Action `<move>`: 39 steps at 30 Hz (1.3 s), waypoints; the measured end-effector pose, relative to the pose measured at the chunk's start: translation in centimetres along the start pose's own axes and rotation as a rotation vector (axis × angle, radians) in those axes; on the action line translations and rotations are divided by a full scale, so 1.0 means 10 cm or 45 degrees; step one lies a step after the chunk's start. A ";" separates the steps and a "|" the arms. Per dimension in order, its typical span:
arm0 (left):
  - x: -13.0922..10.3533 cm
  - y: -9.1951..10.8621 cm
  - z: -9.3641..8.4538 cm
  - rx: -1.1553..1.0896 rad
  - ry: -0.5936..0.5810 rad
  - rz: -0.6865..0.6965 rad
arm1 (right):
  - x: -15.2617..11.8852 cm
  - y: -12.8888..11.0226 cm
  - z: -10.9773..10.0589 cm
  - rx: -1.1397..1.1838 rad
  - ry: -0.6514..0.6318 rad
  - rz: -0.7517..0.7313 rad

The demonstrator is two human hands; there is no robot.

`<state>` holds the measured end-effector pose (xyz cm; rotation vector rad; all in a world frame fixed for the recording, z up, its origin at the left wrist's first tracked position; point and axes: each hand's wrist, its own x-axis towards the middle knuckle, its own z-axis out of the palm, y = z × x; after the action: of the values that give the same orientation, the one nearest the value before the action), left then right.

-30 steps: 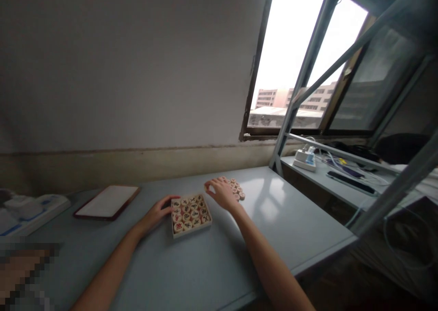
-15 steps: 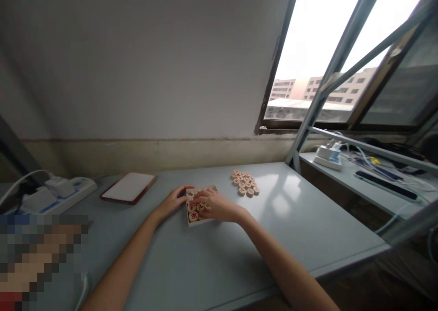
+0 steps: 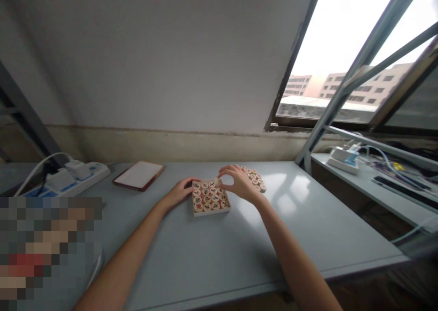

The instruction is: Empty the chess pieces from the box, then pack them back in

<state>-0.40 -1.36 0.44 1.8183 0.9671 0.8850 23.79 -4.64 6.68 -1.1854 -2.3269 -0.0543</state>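
Observation:
A shallow white box (image 3: 212, 213) lies on the desk, filled with rows of round Chinese chess pieces (image 3: 206, 199) marked with red or black characters. My left hand (image 3: 178, 193) grips the box's left side near the far corner, fingers bent around its edge. At the far right corner of the box, my right hand (image 3: 237, 181) has thumb and fingertips closed on a pale Chinese chess piece (image 3: 217, 182), partly hidden by the fingers. More loose Chinese chess pieces (image 3: 255, 177) lie grouped on the desk behind my right hand, which covers some of them.
A flat white-topped box lid (image 3: 138, 176) with reddish edges lies at the back left. Power strips (image 3: 73, 179) with plugs and cables stand at the far left. A wall borders the grey desk (image 3: 191, 260) behind, and a metal bed frame (image 3: 328, 114) rises at the right.
My right hand has moved from over the middle of the box to its far right corner, uncovering the rows of pieces. My left hand stays at the box's left side. The camera view has shifted.

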 end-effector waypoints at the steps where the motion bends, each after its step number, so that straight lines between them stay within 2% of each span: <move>1: 0.00 -0.01 0.00 -0.005 0.002 -0.002 | -0.02 0.07 -0.04 -0.041 0.004 0.024; 6: 0.01 -0.03 0.00 0.001 0.007 -0.029 | -0.18 0.38 -0.09 -0.384 -0.122 0.240; 10: 0.00 0.01 0.01 0.009 0.017 -0.044 | -0.26 0.46 -0.06 -0.606 -0.222 0.466; 12: 0.00 0.02 0.02 0.015 0.021 -0.044 | -0.26 0.45 -0.04 -0.625 -0.202 0.476; 16: 0.00 0.02 0.02 0.057 0.020 -0.045 | -0.25 0.45 0.01 -0.597 -0.190 0.361; 20: 0.00 0.01 0.01 0.076 0.019 -0.029 | -0.25 0.52 0.01 -0.658 -0.195 0.437; 22: 0.00 0.02 0.01 0.092 0.024 -0.026 | -0.23 0.50 -0.02 -0.576 -0.173 0.420; 24: -0.01 0.03 0.01 0.104 0.022 -0.016 | -0.17 0.38 -0.04 -0.341 -0.156 0.303; 26: -0.01 0.05 0.01 0.116 0.017 0.000 | -0.09 0.17 -0.01 -0.014 -0.190 0.128; 28: -0.02 0.05 0.02 0.129 0.022 0.018 | -0.03 -0.09 0.05 0.275 -0.298 -0.067; 32: -0.01 0.04 0.02 0.141 0.051 0.035 | 0.00 -0.51 0.22 0.499 -0.465 -0.337; 35: -0.01 0.04 0.02 0.138 0.044 0.036 | -0.02 -0.59 0.26 0.570 -0.477 -0.364; 39: -0.01 0.03 0.02 0.154 0.032 0.039 | -0.03 -0.54 0.27 0.621 -0.446 -0.282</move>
<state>-0.19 -1.61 0.67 1.9325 1.0302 0.8871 18.65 -7.44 5.28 -0.7332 -2.5497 0.6530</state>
